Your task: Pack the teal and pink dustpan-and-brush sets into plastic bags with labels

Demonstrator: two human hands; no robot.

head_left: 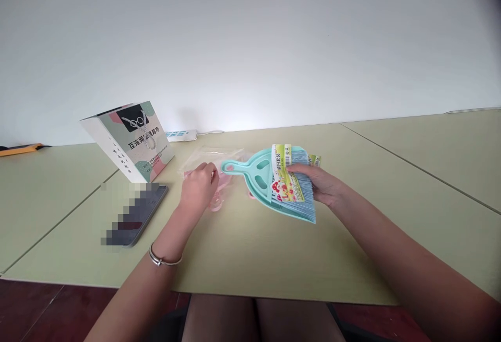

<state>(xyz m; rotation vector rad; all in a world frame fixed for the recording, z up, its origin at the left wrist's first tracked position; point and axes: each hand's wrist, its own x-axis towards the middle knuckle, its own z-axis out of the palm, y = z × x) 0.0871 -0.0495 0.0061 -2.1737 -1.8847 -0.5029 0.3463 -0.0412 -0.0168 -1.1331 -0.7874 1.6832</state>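
My right hand (323, 184) is wrapped round the wide end of a mint-green dustpan (255, 179), thumb on top, holding it above the table. A small brush with blue bristles (307, 203) is nested in the pan, and a printed card label (287, 188) lies across both. The pan's looped handle points left, toward my left hand (200, 185). That hand is closed, its fingers curled in a pinch; what they hold, if anything, is hidden. Beside and behind it lies a clear plastic bag (207, 155) with pink pieces, partly covered by my hand. A pink ring-like part (216, 202) shows below my fingers.
On the left stands a printed paper bag (146, 138) with rope handles. A phone (151, 211), partly blurred out, lies in front of it. A white power strip (182, 135) sits by the wall, and an orange-and-black object (19, 149) is at the far left of the table (274, 258).
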